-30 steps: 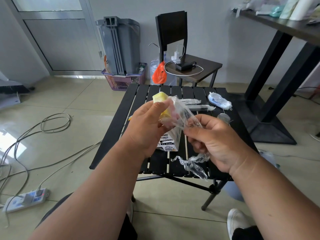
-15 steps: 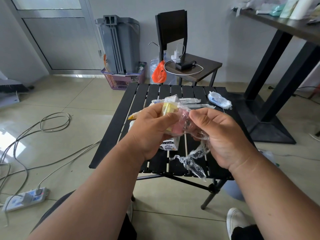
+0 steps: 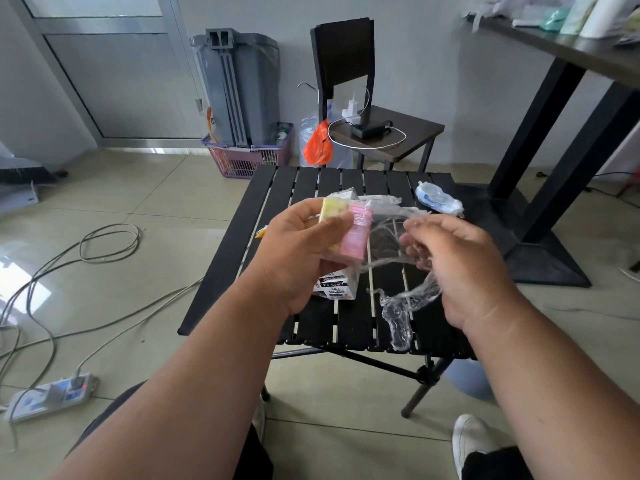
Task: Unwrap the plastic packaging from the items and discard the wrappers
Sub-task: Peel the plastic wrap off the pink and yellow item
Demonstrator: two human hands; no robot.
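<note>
Clear wrap [image 3: 391,237] is peeling off the pink-and-yellow pack [image 3: 349,233] gripped in my left hand [image 3: 298,258] above the table [image 3: 242,244], my right hand [image 3: 460,268] pinching film; next, pull free and discard.

One label reads here: the small white box [image 3: 335,288] lying on the worktop [image 3: 239,244], just under the left hand [image 3: 301,251], shows a black strip printed "20PCS 0.5", seen upside down. A second black strip above it carries digits too blurred to make out, and the small print near the box's edge is unreadable. Nothing else bears legible text.
</note>
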